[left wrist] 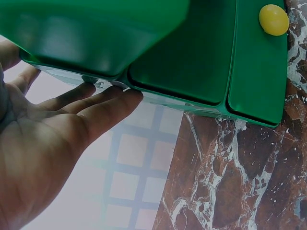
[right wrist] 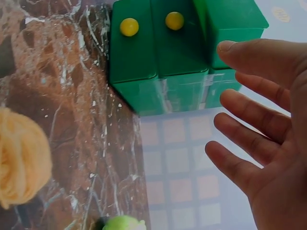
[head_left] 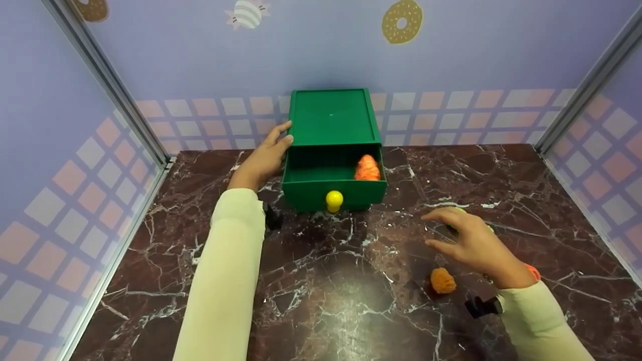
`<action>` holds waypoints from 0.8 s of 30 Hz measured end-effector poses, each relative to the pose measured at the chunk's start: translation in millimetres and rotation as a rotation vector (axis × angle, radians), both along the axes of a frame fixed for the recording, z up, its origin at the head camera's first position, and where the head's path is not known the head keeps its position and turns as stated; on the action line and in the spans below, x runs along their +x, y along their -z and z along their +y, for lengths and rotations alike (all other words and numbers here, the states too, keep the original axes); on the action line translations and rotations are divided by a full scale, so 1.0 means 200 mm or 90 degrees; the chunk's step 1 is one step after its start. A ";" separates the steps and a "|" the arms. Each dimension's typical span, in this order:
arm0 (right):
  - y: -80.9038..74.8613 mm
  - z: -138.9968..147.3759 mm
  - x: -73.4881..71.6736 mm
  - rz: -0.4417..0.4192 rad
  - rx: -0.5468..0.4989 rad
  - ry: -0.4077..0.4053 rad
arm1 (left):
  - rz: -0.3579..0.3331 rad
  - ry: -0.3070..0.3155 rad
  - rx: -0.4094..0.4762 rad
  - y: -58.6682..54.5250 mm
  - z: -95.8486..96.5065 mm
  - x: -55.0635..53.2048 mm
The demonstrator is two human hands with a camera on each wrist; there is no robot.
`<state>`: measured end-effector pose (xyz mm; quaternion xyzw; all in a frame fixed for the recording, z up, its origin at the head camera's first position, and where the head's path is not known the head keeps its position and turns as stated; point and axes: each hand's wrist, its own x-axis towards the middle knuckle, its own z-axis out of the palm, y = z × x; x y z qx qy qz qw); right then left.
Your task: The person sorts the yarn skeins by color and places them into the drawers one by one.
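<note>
A green drawer box [head_left: 331, 118] with yellow knobs stands against the back wall, its top drawer [head_left: 301, 188] pulled out. Inside that drawer, at the right, lies a bright orange, ridged, lumpy piece [head_left: 367, 168]. My left hand [head_left: 263, 160] touches the box's left side with extended fingers [left wrist: 112, 108]. Above the table on the right, my right hand [head_left: 474, 243] is spread and holds nothing. Just below it lies a brownish-orange ridged lump [head_left: 443, 281], seen as a pale orange ball [right wrist: 21, 158] in the right wrist view. A lime-green piece [right wrist: 123, 223] is mostly hidden behind the right hand.
An orange-red piece [head_left: 532, 272] shows partly from behind the right wrist. The dark red marbled tabletop [head_left: 321, 281] is enclosed by a patterned back wall [head_left: 200, 60] and side panels [head_left: 45, 200] with metal edges.
</note>
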<state>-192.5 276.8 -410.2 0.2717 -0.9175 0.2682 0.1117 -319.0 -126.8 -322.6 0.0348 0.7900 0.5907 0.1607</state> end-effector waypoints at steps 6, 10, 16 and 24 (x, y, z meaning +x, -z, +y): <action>0.04 0.03 0.01 -0.003 0.002 -0.001 | 0.017 -0.004 -0.013 0.06 -0.02 -0.05; 0.07 0.04 0.02 -0.027 0.010 0.001 | 0.022 -0.006 -0.008 0.07 -0.02 -0.05; 0.11 0.07 0.04 -0.025 0.030 -0.017 | 0.016 -0.001 -0.007 0.05 -0.01 -0.04; 0.16 0.09 0.04 -0.045 0.077 -0.055 | 0.029 0.002 -0.019 0.07 -0.02 -0.05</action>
